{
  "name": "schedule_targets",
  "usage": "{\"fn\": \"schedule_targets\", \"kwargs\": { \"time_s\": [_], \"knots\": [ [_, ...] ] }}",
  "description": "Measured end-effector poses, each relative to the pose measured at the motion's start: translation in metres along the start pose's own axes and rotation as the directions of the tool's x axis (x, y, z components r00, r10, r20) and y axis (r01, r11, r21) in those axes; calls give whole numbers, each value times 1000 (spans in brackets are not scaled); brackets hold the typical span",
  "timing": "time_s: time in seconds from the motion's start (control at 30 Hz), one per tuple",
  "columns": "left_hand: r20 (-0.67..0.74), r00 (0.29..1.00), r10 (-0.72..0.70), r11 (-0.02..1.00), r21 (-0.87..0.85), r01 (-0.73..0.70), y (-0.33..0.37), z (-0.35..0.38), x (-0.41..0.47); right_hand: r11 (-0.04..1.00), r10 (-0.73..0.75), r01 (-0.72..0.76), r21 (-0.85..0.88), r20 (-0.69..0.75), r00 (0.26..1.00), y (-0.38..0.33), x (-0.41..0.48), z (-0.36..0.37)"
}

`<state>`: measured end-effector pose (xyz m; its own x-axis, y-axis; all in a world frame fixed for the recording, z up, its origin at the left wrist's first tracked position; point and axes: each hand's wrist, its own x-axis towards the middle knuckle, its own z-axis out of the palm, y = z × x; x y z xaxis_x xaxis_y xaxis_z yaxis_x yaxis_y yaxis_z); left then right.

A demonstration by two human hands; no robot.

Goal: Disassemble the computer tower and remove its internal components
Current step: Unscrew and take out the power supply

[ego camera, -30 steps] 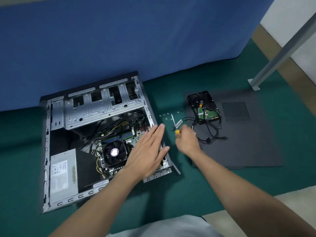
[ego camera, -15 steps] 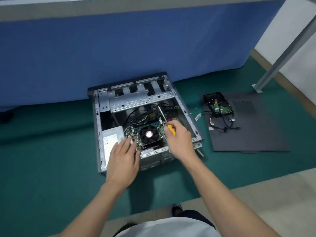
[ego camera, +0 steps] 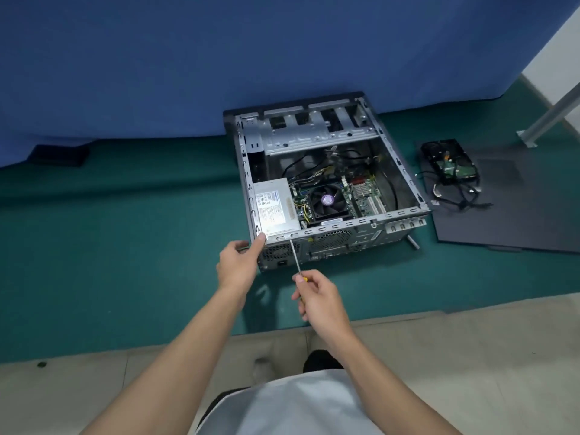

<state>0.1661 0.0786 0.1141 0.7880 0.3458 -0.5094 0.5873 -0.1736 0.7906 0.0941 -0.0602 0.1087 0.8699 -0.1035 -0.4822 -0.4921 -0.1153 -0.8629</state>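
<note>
The open computer tower lies on its side on the green floor, its rear panel facing me. Inside I see a silver power supply, a black CPU fan and the green motherboard. My left hand grips the tower's near left corner. My right hand holds a yellow-handled screwdriver, whose shaft points up to the rear top edge by the power supply.
A removed hard drive with loose black cables lies on the detached black side panel to the right. A blue curtain hangs behind the tower. A metal post foot stands at far right. Beige floor lies near me.
My view has pulled back from the tower. My left hand went from the case interior to its near left corner. My right hand drew the screwdriver back to the rear panel.
</note>
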Motion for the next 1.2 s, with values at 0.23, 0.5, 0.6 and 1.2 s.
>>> {"fn": "schedule_targets", "kwargs": {
  "time_s": [0.23,0.5,0.6,1.2],
  "knots": [
    [178,972,-153,987,-20,159,-50,8,2,975,201,-213,62,158,967,40,3,22],
    [211,945,-249,885,-347,311,-70,24,13,894,350,-404,194,262,899,53,19,44],
    [199,948,-247,866,-394,308,-69,29,23,820,351,-445,360,299,888,58,26,47],
    [173,938,-302,806,-479,348,-69,39,26,507,279,-579,638,513,811,84,35,51]
  ]
}}
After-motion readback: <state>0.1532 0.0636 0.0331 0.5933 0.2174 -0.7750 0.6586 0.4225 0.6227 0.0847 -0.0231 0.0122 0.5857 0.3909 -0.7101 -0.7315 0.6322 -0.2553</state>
